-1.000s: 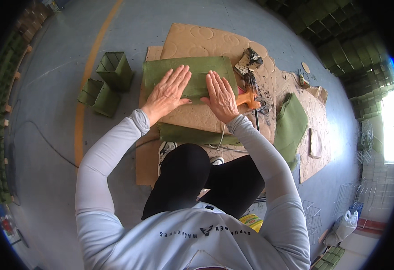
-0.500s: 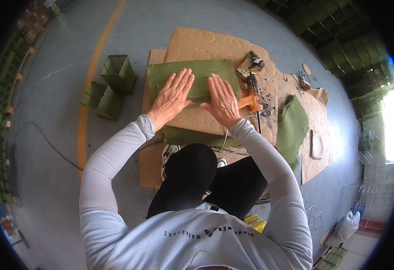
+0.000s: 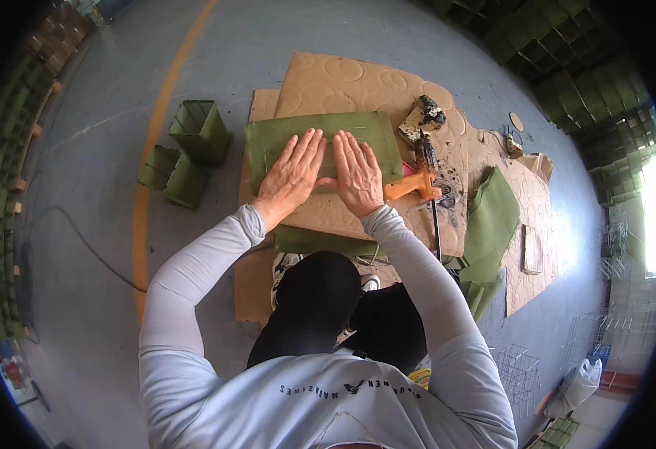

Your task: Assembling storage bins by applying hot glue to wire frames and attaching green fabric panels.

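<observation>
A green fabric-like panel (image 3: pixel 268 135) lies on a brown cardboard sheet (image 3: pixel 328 86) in front of me. Both my left hand (image 3: pixel 292 172) and my right hand (image 3: pixel 356 168) rest flat on it, side by side, palms down and fingers stretched out. Their fingers point away from me, with a narrow gap between the hands. Just right of my right hand lies an orange glue gun (image 3: pixel 414 184), its dark tip toward a glue-stained block (image 3: pixel 422 120). Dark-handled scissors (image 3: pixel 445 196) sit beside the glue gun.
Two open green square boxes (image 3: pixel 201 131) stand on the floor at the left, near a yellow line (image 3: pixel 165 97). More green sheets (image 3: pixel 489 213) lie at the right on cardboard. Green boxes are stacked along both sides, and wire frames (image 3: pixel 519 374) stand at lower right.
My right hand has moved left across the green panel, closer to my left hand. The left hand stays nearly in place on it.
</observation>
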`<state>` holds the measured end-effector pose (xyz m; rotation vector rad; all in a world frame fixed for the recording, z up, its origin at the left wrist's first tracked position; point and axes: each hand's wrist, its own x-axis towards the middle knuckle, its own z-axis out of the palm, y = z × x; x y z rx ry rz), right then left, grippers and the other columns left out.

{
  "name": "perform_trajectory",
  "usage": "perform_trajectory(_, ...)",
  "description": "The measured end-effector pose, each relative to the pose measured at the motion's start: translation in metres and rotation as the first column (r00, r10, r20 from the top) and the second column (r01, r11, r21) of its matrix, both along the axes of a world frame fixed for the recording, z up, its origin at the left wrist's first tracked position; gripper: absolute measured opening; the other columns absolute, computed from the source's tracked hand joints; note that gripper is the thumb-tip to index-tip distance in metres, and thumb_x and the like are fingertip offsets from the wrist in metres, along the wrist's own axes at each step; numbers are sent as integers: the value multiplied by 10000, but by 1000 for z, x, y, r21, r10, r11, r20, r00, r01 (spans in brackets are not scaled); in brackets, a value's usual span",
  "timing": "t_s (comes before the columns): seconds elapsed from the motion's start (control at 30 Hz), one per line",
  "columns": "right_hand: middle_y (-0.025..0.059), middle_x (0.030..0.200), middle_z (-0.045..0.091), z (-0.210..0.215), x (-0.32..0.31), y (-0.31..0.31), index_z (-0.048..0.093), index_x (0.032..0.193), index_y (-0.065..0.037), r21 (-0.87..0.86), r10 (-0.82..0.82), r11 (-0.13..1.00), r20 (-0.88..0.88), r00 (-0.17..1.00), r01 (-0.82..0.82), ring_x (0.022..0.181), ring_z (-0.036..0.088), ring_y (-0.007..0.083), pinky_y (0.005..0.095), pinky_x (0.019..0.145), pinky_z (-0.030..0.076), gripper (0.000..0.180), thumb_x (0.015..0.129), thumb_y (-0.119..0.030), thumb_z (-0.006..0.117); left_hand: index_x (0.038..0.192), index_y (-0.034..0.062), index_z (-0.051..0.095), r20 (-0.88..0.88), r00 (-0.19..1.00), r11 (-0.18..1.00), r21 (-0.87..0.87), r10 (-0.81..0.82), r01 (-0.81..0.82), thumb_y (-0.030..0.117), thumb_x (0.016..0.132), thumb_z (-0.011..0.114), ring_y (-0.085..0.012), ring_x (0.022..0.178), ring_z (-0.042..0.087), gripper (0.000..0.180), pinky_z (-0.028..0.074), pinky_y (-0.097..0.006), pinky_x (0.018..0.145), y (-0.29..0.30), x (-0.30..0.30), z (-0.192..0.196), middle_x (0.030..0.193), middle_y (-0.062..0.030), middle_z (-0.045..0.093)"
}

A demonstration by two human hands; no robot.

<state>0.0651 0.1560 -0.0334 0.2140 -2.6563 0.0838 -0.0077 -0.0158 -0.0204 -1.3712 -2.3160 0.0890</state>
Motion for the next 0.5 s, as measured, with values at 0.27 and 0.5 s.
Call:
perform_trajectory(0.27, 194, 1518, 344, 18, 7, 48, 298, 1461, 42, 57, 109, 992, 81, 991, -114, 1432, 302, 312, 484, 1157, 255, 886, 855, -537, 585, 1461, 3, 352, 153, 985, 990, 126, -81, 61, 437, 859, 631, -251, 1445, 276, 792, 246, -435, 1182, -26, -8, 3, 1540, -117, 331)
perform_trajectory(0.5, 162, 1494, 397, 5, 17, 59, 378, 1426, 6, 75, 43, 996, 36, 998, -46, 1403, 356, 302, 459, 1156, 267, 743, 866, -409, 634, 1476, 10, 328, 95, 995, 998, 55, -42, 37, 372, 846, 669, -254, 1444, 284, 802, 260, -437, 1177, -32, -5, -1, 1555, -117, 310)
